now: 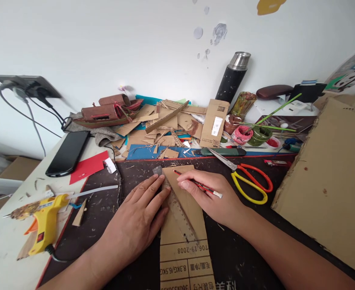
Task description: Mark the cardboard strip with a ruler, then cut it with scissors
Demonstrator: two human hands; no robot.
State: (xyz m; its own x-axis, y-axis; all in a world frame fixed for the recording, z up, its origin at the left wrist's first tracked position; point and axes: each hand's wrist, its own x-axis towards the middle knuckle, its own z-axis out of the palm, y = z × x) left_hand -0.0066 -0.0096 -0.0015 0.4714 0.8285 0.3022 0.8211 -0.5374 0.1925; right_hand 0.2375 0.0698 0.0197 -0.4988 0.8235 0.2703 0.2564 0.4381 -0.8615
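Observation:
A strip of printed cardboard lies lengthwise in front of me on a dark mat. Across it, at a slant, rests a clear plastic ruler. My left hand lies flat with fingers stretched out, its fingertips pressing the ruler's upper part onto the cardboard. Between the fingers of my right hand is a red and black pencil, its tip just above or on the cardboard near the strip's far end. Scissors with red and yellow handles lie open to the right of that hand.
A yellow glue gun and a black phone lie at left. Cardboard scraps, a model boat, paint jars and a black flask line the back. A large cardboard piece stands at right.

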